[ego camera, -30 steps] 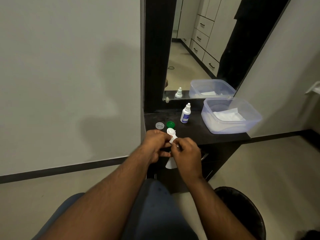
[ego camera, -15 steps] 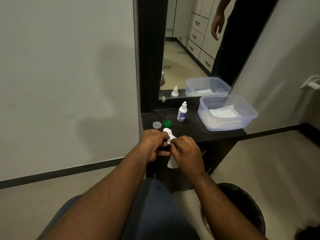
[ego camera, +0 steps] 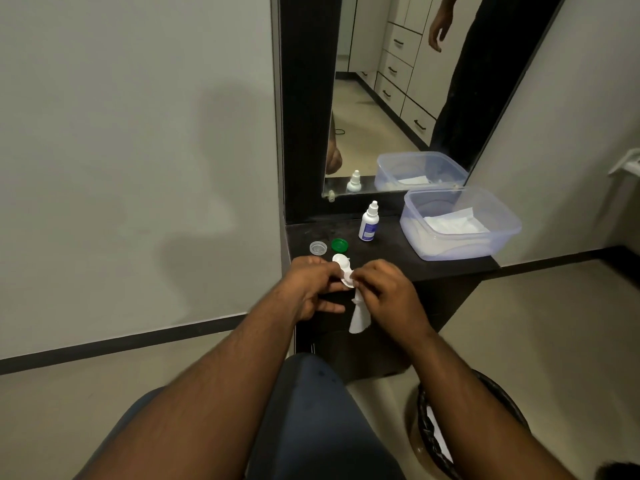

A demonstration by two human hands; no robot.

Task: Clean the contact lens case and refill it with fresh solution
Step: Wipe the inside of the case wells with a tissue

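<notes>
White lens case [ego camera: 343,268] between both grips

Both forearms bare to frame edge, no sleeves, no watch/rings seen on left hand [ego camera: 311,289] or right hand [ego camera: 388,296]. Dark navy-blue fabric trousers [ego camera: 311,427] cover lap below the hands.

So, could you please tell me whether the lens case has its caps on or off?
Off: the green cap and clear cap lie on the shelf, apart from the case.
</notes>
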